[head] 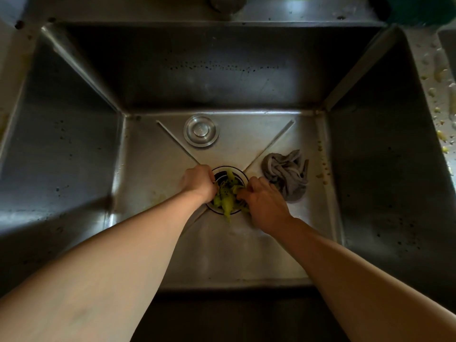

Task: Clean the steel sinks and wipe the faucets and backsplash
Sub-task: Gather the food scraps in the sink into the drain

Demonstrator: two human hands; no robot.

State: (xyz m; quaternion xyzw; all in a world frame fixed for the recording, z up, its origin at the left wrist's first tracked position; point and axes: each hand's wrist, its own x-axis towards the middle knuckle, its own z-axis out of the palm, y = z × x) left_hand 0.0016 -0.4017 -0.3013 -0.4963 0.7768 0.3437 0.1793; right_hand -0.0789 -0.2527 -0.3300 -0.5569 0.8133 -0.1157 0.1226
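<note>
I look straight down into a deep steel sink [222, 77]. Green vegetable scraps [225, 196] fill the round drain strainer [223, 172] in the middle of the sink floor. My left hand [198, 181] curls its fingers over the strainer's left rim. My right hand [264, 201] curls its fingers into the scraps at the strainer's right side. A crumpled grey cloth [287, 175] lies on the sink floor just right of my right hand. The faucet base [228, 3] shows at the top edge; its spout is out of view.
A round steel drain stopper [201, 130] lies on the sink floor behind the drain. Yellow food bits speckle the right sink ledge [441, 95] and the floor's right edge. Dark specks dot the sink walls. Something green [419, 8] sits at the top right corner.
</note>
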